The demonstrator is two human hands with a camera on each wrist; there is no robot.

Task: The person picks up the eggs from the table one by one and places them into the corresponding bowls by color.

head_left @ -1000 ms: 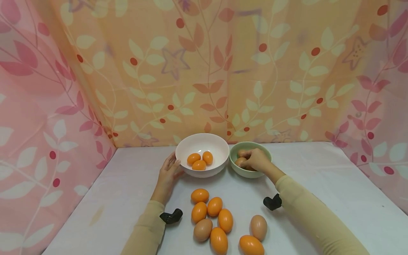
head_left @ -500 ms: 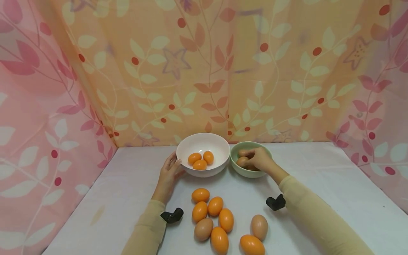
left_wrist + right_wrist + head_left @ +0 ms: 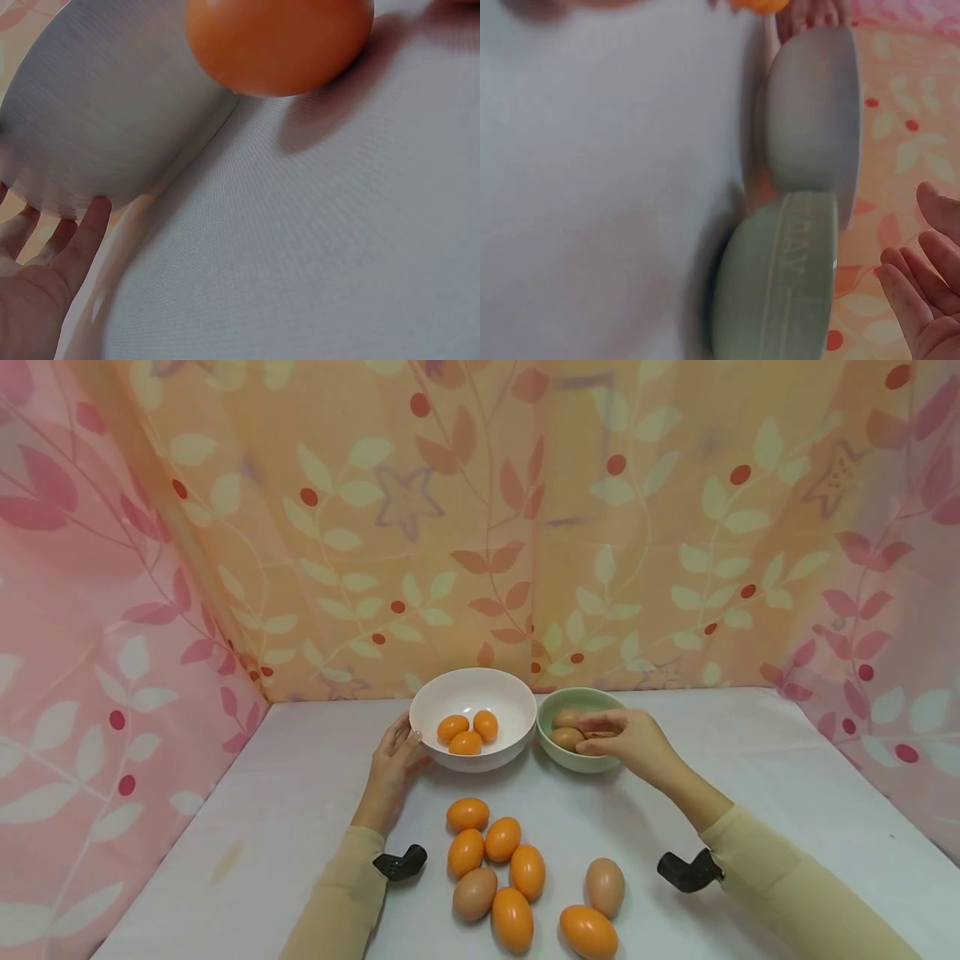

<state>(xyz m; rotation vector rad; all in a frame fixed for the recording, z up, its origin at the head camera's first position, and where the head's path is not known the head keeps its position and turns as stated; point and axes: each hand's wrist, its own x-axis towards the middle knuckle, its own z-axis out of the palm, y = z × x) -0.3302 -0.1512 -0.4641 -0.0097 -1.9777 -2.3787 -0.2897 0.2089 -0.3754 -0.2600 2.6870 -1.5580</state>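
A white bowl (image 3: 480, 765) holds 3 orange eggs (image 3: 465, 743). At its left side my left hand (image 3: 386, 777) rests against the wall; the left wrist view shows extended fingertips touching the bowl. To the right, a smaller green bowl (image 3: 570, 763) contains brown eggs (image 3: 566, 739), partly hidden by my right hand (image 3: 641, 747). That hand hovers over the green bowl's right rim, thumb and fingers apart and nothing between them. In the right wrist view, the right hand (image 3: 930, 292) is relaxed above the rim.
On the white tabletop (image 3: 300, 793) in front lie several orange eggs (image 3: 503, 839) with a brown egg (image 3: 475, 894) among them. Further right, another brown egg (image 3: 604, 887) touches an orange egg (image 3: 588, 932). A floral curtain (image 3: 480, 527) hangs behind the bowls.
My right hand has let go of a brown egg inside the green bowl and drawn back up to the right, its fingers spreading. The left hand stays at the white bowl.
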